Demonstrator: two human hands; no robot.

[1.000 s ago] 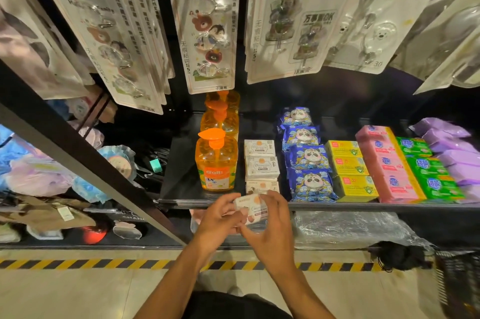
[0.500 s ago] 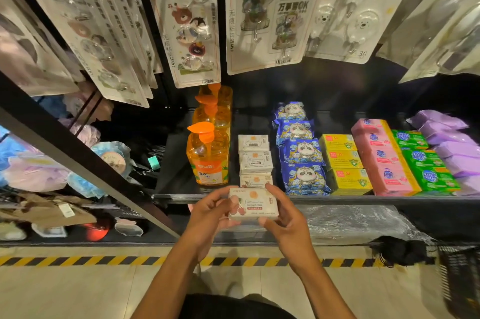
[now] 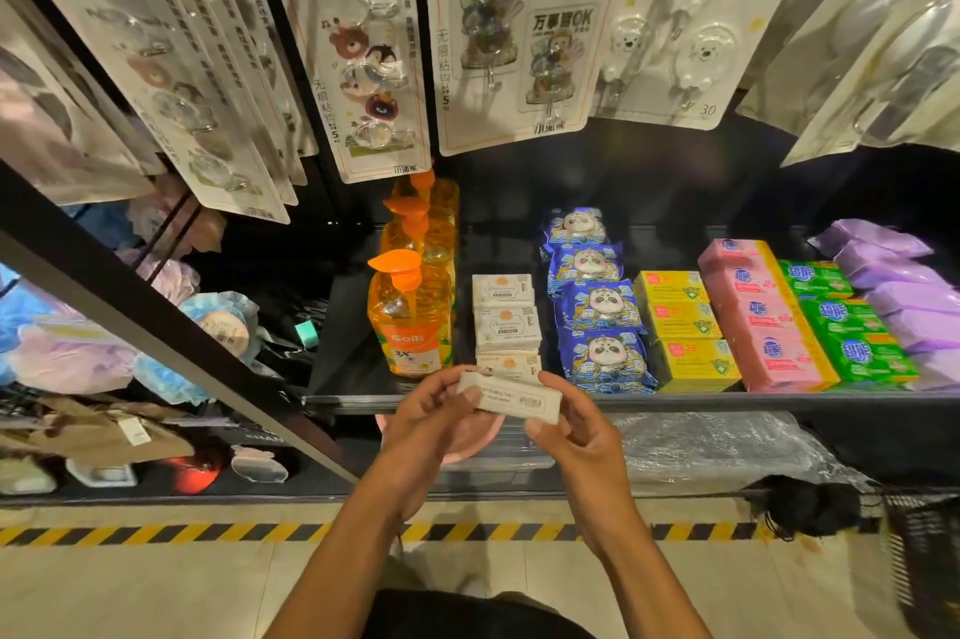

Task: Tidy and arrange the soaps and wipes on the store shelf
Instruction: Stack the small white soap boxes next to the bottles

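2 hands hold 1 white soap box [image 3: 511,399] just in front of the shelf [image 3: 727,402], at its front edge. The left hand [image 3: 431,417] pinches the box's left end between curled fingers and thumb, and the right hand [image 3: 576,435] pinches the right end likewise. The box's long axis runs left to right, roughly along the front edge, with the right end slightly lower.

Directly beyond the hands, 3 matching white boxes [image 3: 506,329] run in a row from the front edge toward the back. The nearest is partly hidden by the held box. Orange bottles [image 3: 410,321] stand just beside the row on its left, and blue panda packs [image 3: 602,357] lie just beside it on its right.

Judgement: the box belongs with this row, straight ahead and equally near both hands. No bare shelf shows at the row's front, so it likely goes on top of the nearest box. Side room is tight, and the front bottle could be knocked.
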